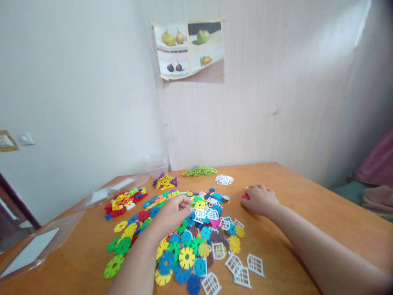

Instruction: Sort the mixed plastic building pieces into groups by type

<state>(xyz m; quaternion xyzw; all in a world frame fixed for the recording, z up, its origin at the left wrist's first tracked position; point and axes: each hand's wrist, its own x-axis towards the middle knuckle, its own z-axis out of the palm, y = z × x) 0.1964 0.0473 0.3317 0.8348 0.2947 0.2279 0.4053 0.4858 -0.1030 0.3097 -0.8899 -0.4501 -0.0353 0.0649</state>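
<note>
My left hand [177,211] hovers over a pile of slotted plastic discs, its fingers curled together; whatever is in them is hidden. Close to its fingertips lies a yellow flower-shaped disc [200,204] in the pile. My right hand [259,199] rests low over the table to the right of the pile, palm down, with fingers bent around a small red piece [245,196]. Its exact shape is mostly covered by the hand. White toy window frames [211,214] are mixed among the blue, green, yellow and brown discs.
Behind the pile are yellow and purple pieces [166,181], a green heap [201,171] and white pieces [224,179]. Red and yellow blocks [118,203] lie left. Clear plastic lids [66,229] line the left edge; a clear tub [156,166] stands at the back.
</note>
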